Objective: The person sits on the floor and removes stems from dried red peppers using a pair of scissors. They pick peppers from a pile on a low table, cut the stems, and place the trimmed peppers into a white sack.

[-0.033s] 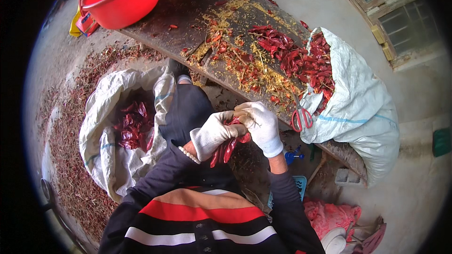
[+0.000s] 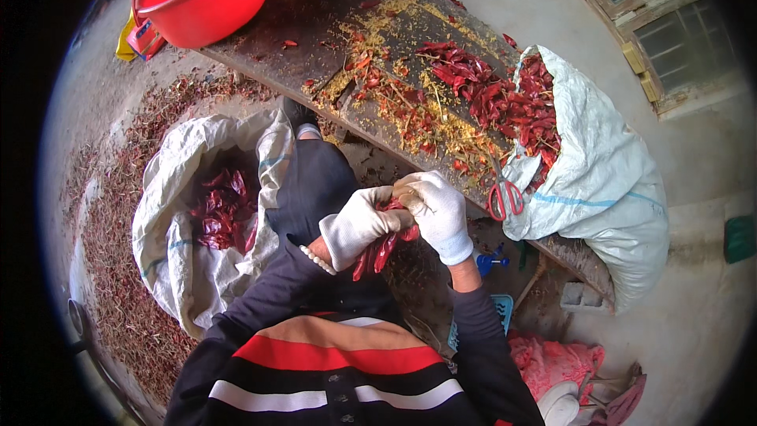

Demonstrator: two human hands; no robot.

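My left hand (image 2: 359,225), in a white glove, is closed round a bunch of dried red chillies (image 2: 375,256) that dangle below its fingers. My right hand (image 2: 432,213), also gloved, pinches the top of this bunch, close against the left. To the right, red-handled scissors (image 2: 512,199) lie at the mouth of a white woven sack (image 2: 599,197), which spills chillies (image 2: 465,75) onto the worn board (image 2: 300,47) among yellow seeds and scraps. At my left, an open white sack (image 2: 162,221) holds darker red chillies (image 2: 229,217).
A red plastic basin (image 2: 205,4) stands at the board's far left end. Chilli debris (image 2: 102,268) covers the ground at left. Below the board at right are a blue crate (image 2: 501,308), a concrete block (image 2: 583,297) and pink cloth (image 2: 556,359). A wall with windows (image 2: 670,47) stands behind.
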